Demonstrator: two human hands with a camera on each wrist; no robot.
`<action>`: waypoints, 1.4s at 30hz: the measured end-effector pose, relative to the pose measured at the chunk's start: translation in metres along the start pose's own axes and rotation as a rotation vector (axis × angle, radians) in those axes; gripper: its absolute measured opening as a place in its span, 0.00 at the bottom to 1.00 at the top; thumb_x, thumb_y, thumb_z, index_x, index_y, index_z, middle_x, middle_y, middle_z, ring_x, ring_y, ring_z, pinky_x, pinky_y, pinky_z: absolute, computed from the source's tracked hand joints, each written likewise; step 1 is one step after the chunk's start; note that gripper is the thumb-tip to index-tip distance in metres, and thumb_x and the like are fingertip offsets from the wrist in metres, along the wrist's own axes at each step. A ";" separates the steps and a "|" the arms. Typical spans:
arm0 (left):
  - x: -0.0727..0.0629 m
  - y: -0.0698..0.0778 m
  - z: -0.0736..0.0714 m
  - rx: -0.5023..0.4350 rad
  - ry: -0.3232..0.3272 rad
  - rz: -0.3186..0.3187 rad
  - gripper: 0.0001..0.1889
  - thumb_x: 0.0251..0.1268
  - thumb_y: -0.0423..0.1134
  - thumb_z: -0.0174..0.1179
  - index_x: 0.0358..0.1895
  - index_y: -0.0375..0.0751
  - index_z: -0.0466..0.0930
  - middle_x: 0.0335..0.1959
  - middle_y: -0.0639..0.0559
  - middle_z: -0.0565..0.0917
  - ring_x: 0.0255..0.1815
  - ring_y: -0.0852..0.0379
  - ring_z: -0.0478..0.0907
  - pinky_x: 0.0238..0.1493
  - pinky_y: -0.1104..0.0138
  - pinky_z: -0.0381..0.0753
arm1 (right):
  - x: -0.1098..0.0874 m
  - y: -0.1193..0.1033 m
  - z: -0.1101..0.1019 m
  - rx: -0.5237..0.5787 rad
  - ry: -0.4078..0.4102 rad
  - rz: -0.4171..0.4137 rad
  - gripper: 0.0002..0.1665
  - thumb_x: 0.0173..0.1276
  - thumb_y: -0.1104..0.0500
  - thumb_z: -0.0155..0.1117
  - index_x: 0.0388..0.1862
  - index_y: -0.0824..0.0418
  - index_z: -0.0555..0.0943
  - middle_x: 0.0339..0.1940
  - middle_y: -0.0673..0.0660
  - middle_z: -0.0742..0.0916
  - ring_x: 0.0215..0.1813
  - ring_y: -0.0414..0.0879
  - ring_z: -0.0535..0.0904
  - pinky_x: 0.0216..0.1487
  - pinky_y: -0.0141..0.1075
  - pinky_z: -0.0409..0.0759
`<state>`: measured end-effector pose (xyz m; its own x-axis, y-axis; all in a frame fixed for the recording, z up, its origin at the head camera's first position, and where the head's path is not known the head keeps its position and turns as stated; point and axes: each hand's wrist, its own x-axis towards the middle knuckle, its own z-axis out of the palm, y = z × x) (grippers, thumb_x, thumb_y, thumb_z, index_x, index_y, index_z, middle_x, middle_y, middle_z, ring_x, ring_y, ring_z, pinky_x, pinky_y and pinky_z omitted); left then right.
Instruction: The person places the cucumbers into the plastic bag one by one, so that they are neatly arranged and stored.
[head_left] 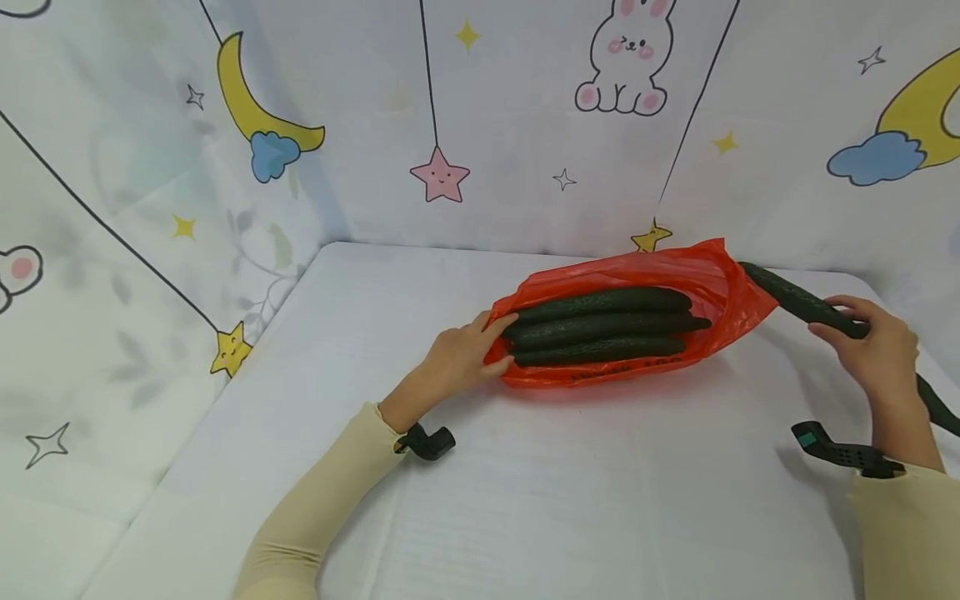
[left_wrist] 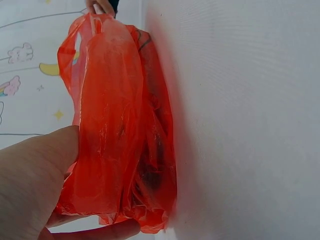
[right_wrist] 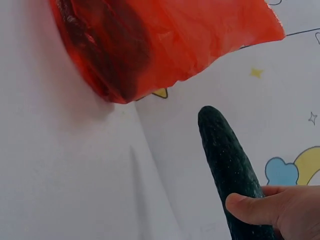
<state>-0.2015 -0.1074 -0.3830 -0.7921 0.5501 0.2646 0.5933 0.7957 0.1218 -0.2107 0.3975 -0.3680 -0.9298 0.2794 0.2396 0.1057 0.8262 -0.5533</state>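
Observation:
A red plastic bag (head_left: 615, 273) lies on the white table with three dark green cucumbers (head_left: 607, 329) side by side in it. At the bag's left end my left hand (head_left: 461, 354) grips the plastic; its thumb and fingers also show in the left wrist view. My right hand (head_left: 873, 342) holds another cucumber (head_left: 798, 300) off the bag's right end. In the right wrist view that cucumber (right_wrist: 225, 155) tilts upward, its rounded tip apart from the bag (right_wrist: 170, 45). A dark green length (head_left: 937, 407) shows beyond the right wrist; whether it is the same cucumber I cannot tell.
The white tabletop (head_left: 570, 492) spreads in front of the bag. A pale cloth (head_left: 517, 100) printed with moons, stars and a rabbit rises behind and left of the table. Each wrist wears a black strap-on device (head_left: 431, 442).

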 end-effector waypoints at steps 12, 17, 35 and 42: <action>0.000 0.000 -0.001 0.006 0.007 0.003 0.31 0.66 0.51 0.60 0.70 0.44 0.67 0.54 0.43 0.77 0.24 0.55 0.75 0.25 0.68 0.77 | -0.011 -0.037 -0.021 -0.010 0.059 -0.036 0.29 0.74 0.56 0.56 0.70 0.65 0.66 0.62 0.78 0.72 0.52 0.71 0.69 0.29 0.24 0.64; 0.000 0.000 0.001 0.016 0.042 0.028 0.31 0.66 0.50 0.61 0.69 0.42 0.68 0.51 0.42 0.78 0.23 0.54 0.74 0.23 0.67 0.76 | -0.015 -0.047 -0.026 -0.016 0.103 -0.063 0.28 0.74 0.55 0.57 0.70 0.63 0.69 0.60 0.75 0.74 0.39 0.41 0.66 0.30 0.14 0.54; 0.000 -0.001 0.001 0.012 0.050 0.030 0.31 0.65 0.49 0.61 0.69 0.42 0.68 0.50 0.42 0.78 0.22 0.54 0.74 0.22 0.67 0.76 | -0.030 -0.079 -0.036 0.031 0.240 -0.142 0.26 0.72 0.57 0.59 0.68 0.58 0.73 0.60 0.68 0.76 0.60 0.58 0.66 0.51 0.13 0.59; 0.000 -0.001 0.001 0.008 0.046 0.026 0.31 0.66 0.50 0.61 0.69 0.42 0.68 0.52 0.42 0.77 0.23 0.54 0.75 0.23 0.67 0.76 | -0.035 -0.089 -0.037 0.051 0.231 -0.218 0.26 0.71 0.59 0.61 0.67 0.57 0.74 0.60 0.69 0.77 0.61 0.56 0.65 0.50 0.12 0.59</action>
<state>-0.2027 -0.1082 -0.3841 -0.7688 0.5589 0.3108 0.6124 0.7833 0.1064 -0.1749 0.3321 -0.2972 -0.8235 0.2073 0.5281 -0.1098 0.8550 -0.5069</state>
